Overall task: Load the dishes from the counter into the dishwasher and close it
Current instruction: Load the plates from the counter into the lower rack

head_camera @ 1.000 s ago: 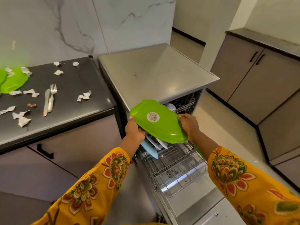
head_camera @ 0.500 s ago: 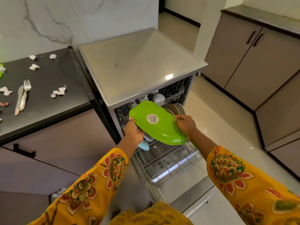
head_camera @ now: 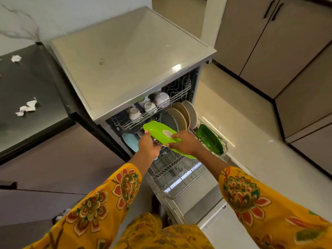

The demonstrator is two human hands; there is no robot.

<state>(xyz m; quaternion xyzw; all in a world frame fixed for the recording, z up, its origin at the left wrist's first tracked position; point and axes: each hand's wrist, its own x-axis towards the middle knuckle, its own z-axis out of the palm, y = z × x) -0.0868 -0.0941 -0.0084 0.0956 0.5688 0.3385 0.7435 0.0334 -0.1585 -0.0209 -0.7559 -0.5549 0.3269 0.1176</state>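
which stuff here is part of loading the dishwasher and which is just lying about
Part of the job:
light green plate, held by left hand and right hand
lower rack
dishwasher

Lying about:
paper scraps on the dark counter
cupboards

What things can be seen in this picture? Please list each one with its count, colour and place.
tray: 1, bright green, held tilted over the lower rack
dishwasher: 1, grey, door open, between counter and cabinets
lower rack: 1, wire, pulled out over the door
upper rack: 1, wire, inside the dishwasher
cups: at least 4, white, upside down in the upper rack
plates: about 4, grey and beige, on edge in the lower rack
dish: 1, dark green, right side of the lower rack
blue plate: 1, light blue, left side of the lower rack
counter: 1, dark, left
paper scraps: several, white, on the counter
cabinets: grey-brown, right
left hand: 1, holds the tray
right hand: 1, holds the tray
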